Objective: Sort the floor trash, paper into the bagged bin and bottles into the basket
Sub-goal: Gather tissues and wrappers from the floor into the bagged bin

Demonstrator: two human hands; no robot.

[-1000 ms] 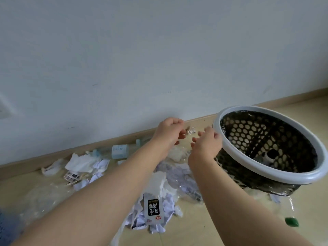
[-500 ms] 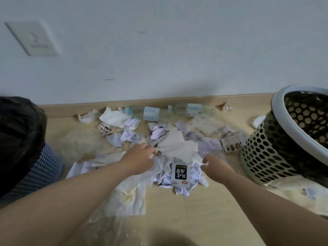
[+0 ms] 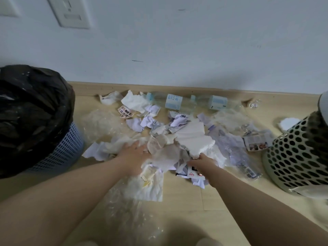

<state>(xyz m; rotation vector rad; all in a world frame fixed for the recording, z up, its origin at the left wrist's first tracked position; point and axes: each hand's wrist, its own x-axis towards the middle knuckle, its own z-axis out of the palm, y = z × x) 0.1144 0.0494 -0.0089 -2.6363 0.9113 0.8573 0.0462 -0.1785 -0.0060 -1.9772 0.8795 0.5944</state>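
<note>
Floor (image 3: 221, 201): pale wood boards, meeting a wooden baseboard (image 3: 266, 93) beneath a plain pale wall (image 3: 177, 41). A white wall plate (image 3: 71, 13) sits at the upper left of the frame. Bagged bin (image 3: 32, 112): far left edge, a blue lattice body lined with a black bag that bulges over its rim. Basket (image 3: 298, 157): far right edge, pale with round perforations, partly cut off by the frame. Paper heap (image 3: 193, 137): centre of the frame between the two containers, made up of crumpled white sheets, torn printed scraps and tissue. Two clear bottles with pale blue labels, first bottle (image 3: 170, 102) and second bottle (image 3: 216, 102), lie end to end along the baseboard at upper centre, well apart from both hands. Clear plastic film (image 3: 127, 210) is spread on the floor at lower centre, under the left forearm. Left hand (image 3: 134, 157): on the near left side of the heap, fingers extended and spread, resting flat on crumpled paper and gripping nothing. Right hand (image 3: 202, 163): at the near right side of the heap, just above a small black-and-white carton (image 3: 193, 172). Its fingers are tucked beneath the edge of a thick white sheet, so whether they close on it cannot be told.
</note>
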